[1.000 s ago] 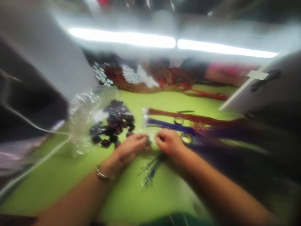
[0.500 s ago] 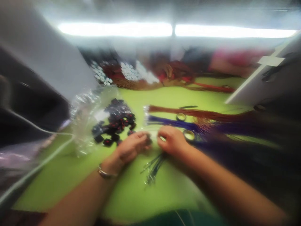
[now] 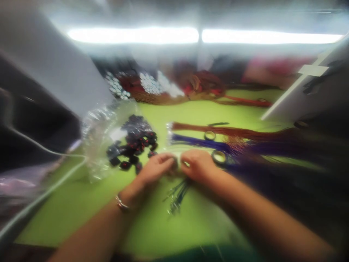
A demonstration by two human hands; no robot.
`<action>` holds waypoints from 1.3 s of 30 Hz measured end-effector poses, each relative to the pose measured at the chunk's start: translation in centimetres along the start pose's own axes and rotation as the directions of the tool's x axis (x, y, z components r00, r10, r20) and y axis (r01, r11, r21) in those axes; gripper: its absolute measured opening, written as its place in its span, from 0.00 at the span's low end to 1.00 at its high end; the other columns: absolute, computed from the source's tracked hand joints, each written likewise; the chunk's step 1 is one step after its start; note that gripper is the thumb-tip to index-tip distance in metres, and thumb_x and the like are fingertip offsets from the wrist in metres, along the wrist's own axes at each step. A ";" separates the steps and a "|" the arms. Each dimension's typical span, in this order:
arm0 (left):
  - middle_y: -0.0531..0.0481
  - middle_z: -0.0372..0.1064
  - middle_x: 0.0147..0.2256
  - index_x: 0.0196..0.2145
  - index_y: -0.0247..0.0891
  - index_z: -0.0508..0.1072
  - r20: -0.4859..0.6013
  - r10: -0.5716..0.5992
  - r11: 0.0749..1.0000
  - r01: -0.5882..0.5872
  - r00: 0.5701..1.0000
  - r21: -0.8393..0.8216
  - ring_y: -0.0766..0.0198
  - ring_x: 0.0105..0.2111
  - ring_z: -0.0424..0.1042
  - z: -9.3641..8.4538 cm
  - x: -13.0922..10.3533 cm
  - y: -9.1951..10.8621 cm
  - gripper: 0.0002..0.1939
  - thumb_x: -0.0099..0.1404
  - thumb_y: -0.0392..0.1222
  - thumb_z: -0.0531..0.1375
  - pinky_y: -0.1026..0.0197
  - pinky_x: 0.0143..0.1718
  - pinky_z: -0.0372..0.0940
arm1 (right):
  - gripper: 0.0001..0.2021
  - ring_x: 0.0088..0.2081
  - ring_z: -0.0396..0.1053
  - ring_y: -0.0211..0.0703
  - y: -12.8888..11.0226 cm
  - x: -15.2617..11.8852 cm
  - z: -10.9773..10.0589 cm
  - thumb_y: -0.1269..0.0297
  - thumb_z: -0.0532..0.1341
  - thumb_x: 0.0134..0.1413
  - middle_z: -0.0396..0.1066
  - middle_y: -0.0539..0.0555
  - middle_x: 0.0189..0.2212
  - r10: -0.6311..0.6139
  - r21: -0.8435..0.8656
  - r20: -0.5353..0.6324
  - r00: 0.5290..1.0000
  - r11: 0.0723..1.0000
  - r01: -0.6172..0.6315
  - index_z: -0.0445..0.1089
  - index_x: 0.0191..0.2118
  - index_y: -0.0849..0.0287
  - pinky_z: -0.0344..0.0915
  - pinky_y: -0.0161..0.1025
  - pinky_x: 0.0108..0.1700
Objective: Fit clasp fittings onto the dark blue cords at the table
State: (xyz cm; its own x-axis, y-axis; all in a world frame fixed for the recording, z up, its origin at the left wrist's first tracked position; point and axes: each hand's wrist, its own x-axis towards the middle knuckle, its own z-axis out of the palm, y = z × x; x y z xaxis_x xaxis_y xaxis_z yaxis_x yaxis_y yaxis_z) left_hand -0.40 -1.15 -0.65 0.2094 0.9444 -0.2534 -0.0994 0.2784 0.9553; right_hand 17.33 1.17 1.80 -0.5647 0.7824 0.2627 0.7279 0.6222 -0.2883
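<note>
My left hand (image 3: 156,168), with a bracelet on its wrist, is closed around a small dark part (image 3: 173,163) that shows at its fingertips, too blurred to name. Facing it across a narrow gap, my right hand (image 3: 199,164) is pinched, and what sits between its fingers is hidden. Several dark wires with shiny metal ends (image 3: 177,198) lie on the green tabletop (image 3: 152,225) just below my right hand. A heap of black parts with red bits (image 3: 133,145) spills from a clear plastic bag (image 3: 98,142) left of my hands.
Bundles of brown wires (image 3: 196,127) and blue wires (image 3: 193,140) run off to the right, with two tape rolls (image 3: 219,157) beside them. A white cable (image 3: 49,194) crosses the left side. More wire bundles (image 3: 163,97) lie at the back, under bright tube lights (image 3: 136,35).
Both hands have shifted slightly, and their fingertips are a little closer together. My left wrist has turned a bit. The things on the table have stayed in place.
</note>
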 end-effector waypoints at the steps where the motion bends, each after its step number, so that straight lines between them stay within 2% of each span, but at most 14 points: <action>1: 0.48 0.73 0.29 0.40 0.36 0.75 -0.013 0.024 0.999 -0.024 1.000 0.031 0.67 0.25 0.70 0.1 0.0 -0.2 0.16 0.55 0.46 0.64 0.64 0.29 0.65 | 0.06 0.24 0.57 0.37 0.0 0.0 0.2 0.68 0.57 0.47 0.69 0.52 0.22 -0.008 0.004 0.005 1.000 1.000 0.008 0.68 0.22 0.59 0.45 0.35 0.27; 4: 0.48 0.72 0.28 0.38 0.35 0.75 -0.028 0.059 0.997 -0.057 0.998 0.059 0.66 0.25 0.70 0.3 0.1 -0.5 0.15 0.56 0.47 0.63 0.63 0.29 0.66 | 0.08 0.24 0.57 0.35 0.1 0.0 0.7 0.68 0.55 0.50 0.68 0.52 0.21 0.008 0.117 0.008 1.000 0.993 -0.009 0.67 0.23 0.60 0.46 0.34 0.27; 7: 0.49 0.70 0.25 0.36 0.34 0.75 -0.025 0.025 1.000 -0.026 0.999 -0.007 0.66 0.24 0.69 0.3 0.1 -0.4 0.15 0.55 0.47 0.64 0.63 0.29 0.66 | 0.08 0.22 0.56 0.32 0.5 0.0 0.8 0.70 0.56 0.49 0.65 0.48 0.19 0.083 0.326 0.022 0.996 0.941 -0.085 0.65 0.22 0.60 0.47 0.31 0.26; 9: 0.49 0.70 0.24 0.36 0.33 0.75 -0.019 0.003 0.999 -0.004 1.000 -0.044 0.65 0.25 0.69 0.3 0.1 -0.2 0.15 0.54 0.47 0.64 0.63 0.28 0.66 | 0.07 0.21 0.55 0.31 0.6 0.0 0.6 0.72 0.56 0.47 0.63 0.46 0.17 0.117 0.400 0.031 0.993 0.909 -0.119 0.64 0.21 0.61 0.47 0.30 0.26; 15: 0.48 0.71 0.27 0.35 0.34 0.74 0.010 0.011 1.000 -0.012 1.000 0.014 0.67 0.25 0.69 0.3 0.1 -0.4 0.12 0.56 0.45 0.63 0.63 0.30 0.66 | 0.07 0.22 0.54 0.32 0.4 -0.1 0.6 0.69 0.57 0.45 0.64 0.48 0.18 0.107 0.267 0.013 0.994 0.958 -0.106 0.65 0.19 0.61 0.44 0.32 0.26; 22: 0.48 0.72 0.31 0.37 0.34 0.73 0.015 0.061 0.987 -0.062 0.998 0.145 0.66 0.26 0.70 0.2 0.5 -1.1 0.13 0.58 0.47 0.61 0.62 0.31 0.67 | 0.09 0.21 0.53 0.34 -0.3 -0.4 2.0 0.66 0.55 0.50 0.67 0.51 0.20 0.161 0.165 0.015 0.987 0.973 -0.161 0.67 0.22 0.61 0.44 0.34 0.25; 25: 0.48 0.72 0.30 0.35 0.34 0.73 0.011 0.059 0.990 -0.060 0.998 0.126 0.66 0.26 0.70 0.1 0.7 -1.2 0.14 0.58 0.48 0.61 0.61 0.31 0.67 | 0.10 0.21 0.54 0.34 -0.5 -0.4 2.0 0.66 0.55 0.50 0.68 0.51 0.20 0.186 0.155 0.040 0.982 0.969 -0.190 0.68 0.23 0.61 0.44 0.33 0.25; 27: 0.48 0.71 0.30 0.35 0.34 0.73 0.003 0.062 0.995 -0.062 0.998 0.075 0.66 0.26 0.70 0.1 0.7 -1.1 0.14 0.57 0.48 0.62 0.62 0.30 0.67 | 0.10 0.21 0.55 0.33 -0.4 -0.1 1.2 0.67 0.55 0.50 0.69 0.51 0.20 0.189 0.169 0.082 0.978 0.965 -0.201 0.69 0.23 0.61 0.45 0.33 0.25; 31: 0.49 0.70 0.28 0.38 0.35 0.73 -0.045 0.048 0.994 -0.052 0.998 -0.096 0.67 0.25 0.69 0.5 0.5 -0.3 0.16 0.55 0.48 0.64 0.63 0.28 0.65 | 0.08 0.27 0.63 0.35 0.5 2.2 -2.1 0.67 0.56 0.49 0.73 0.51 0.27 0.123 0.181 0.118 0.985 0.973 -0.143 0.73 0.29 0.59 0.52 0.32 0.29; 34: 0.50 0.69 0.27 0.38 0.34 0.72 -0.060 -0.001 0.978 -0.012 0.998 -0.207 0.68 0.24 0.68 0.6 0.3 0.4 0.17 0.53 0.47 0.65 0.64 0.27 0.64 | 0.10 0.32 0.66 0.37 2.1 5.6 -3.7 0.68 0.54 0.51 0.74 0.52 0.31 0.121 0.041 0.124 0.985 0.991 -0.127 0.74 0.32 0.58 0.55 0.33 0.34; 36: 0.50 0.69 0.27 0.37 0.34 0.72 -0.064 -0.031 0.974 0.016 0.997 -0.227 0.68 0.23 0.68 0.7 0.2 0.5 0.17 0.52 0.47 0.66 0.65 0.26 0.63 | 0.11 0.31 0.67 0.39 3.5 8.1 -3.4 0.70 0.54 0.51 0.74 0.54 0.31 0.217 -0.115 0.183 0.959 0.973 -0.198 0.74 0.33 0.58 0.56 0.34 0.33; 39: 0.50 0.69 0.26 0.36 0.35 0.73 -0.068 -0.053 0.977 0.037 0.996 -0.212 0.68 0.23 0.69 0.6 0.3 0.3 0.16 0.52 0.47 0.65 0.65 0.26 0.62 | 0.11 0.32 0.68 0.42 5.8 10.8 -1.6 0.71 0.56 0.49 0.73 0.57 0.35 0.358 -0.268 0.226 0.906 0.917 -0.296 0.73 0.38 0.59 0.58 0.35 0.32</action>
State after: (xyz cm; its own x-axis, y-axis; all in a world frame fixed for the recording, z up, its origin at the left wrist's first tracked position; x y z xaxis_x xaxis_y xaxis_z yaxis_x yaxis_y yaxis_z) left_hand 0.21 -0.93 -0.39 0.1473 0.9381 -0.3133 -0.2956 0.3441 0.8912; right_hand 16.07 13.20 4.48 -0.3389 0.9379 -0.0736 0.9386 0.3316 -0.0951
